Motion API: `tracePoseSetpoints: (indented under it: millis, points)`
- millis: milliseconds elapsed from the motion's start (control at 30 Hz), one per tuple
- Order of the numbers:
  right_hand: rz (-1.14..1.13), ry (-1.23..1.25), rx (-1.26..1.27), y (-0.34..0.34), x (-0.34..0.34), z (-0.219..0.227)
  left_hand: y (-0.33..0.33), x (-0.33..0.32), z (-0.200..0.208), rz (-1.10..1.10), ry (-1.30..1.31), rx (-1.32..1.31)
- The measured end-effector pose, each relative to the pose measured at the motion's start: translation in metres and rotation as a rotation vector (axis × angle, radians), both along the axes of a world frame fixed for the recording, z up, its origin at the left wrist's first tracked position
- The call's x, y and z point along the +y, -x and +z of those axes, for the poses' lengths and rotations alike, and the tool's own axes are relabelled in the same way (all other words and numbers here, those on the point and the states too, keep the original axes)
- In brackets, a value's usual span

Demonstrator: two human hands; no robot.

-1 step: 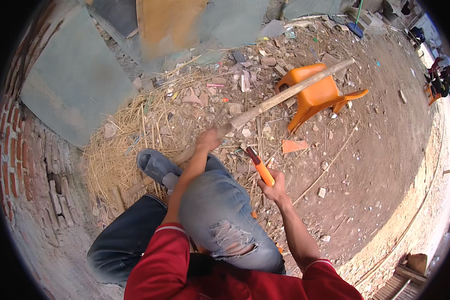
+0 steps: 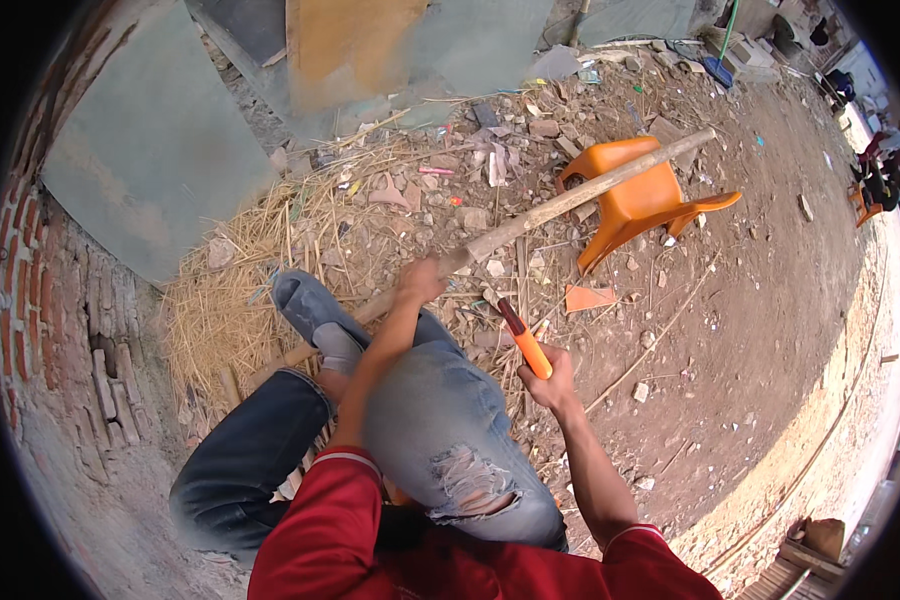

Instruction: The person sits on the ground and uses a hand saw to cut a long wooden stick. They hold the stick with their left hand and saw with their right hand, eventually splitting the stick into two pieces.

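Note:
My left hand [image 2: 422, 281] is closed round a long wooden pole [image 2: 560, 203]. The pole slants from beside my left foot up to the far right, its far end lying across an orange plastic chair [image 2: 630, 195]. In my right hand [image 2: 550, 385] is a hand tool [image 2: 532, 352] with an orange grip and a dark reddish-brown shaft. Its tip points up and left, just below the pole. What kind of tool it is, I cannot make out. My bent leg in torn jeans [image 2: 420, 410] lies between my forearms.
Straw [image 2: 220, 320] and broken rubble [image 2: 475, 218] cover the ground beyond my feet. A brick wall [image 2: 45, 330] stands at left, with grey-green boards [image 2: 150, 150] leaning near it. A broom [image 2: 716, 70] is far off, and people sit at the far right edge.
My left foot and lower leg have shifted slightly, showing more of the ankle. The view has turned a little; both hands keep their grip.

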State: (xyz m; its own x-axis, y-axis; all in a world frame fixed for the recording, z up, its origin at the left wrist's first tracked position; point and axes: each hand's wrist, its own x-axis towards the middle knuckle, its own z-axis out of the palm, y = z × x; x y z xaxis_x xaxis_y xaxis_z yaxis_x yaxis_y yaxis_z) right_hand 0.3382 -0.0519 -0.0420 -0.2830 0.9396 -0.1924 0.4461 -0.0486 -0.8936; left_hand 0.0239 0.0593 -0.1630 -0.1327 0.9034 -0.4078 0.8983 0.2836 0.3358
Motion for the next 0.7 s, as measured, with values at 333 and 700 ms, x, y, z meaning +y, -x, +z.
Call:
tracePoseSetpoints:
  millis: [333, 700]
  points:
    - [-0.046, 0.046, -0.082, 0.021, -0.013, 0.013, -0.003, -0.004, -0.005, 0.146, -0.062, 0.009]
    - [-0.117, 0.126, -0.037, 0.041, -0.033, 0.056, -0.004, -0.004, 0.001, 0.155, -0.077, 0.032]
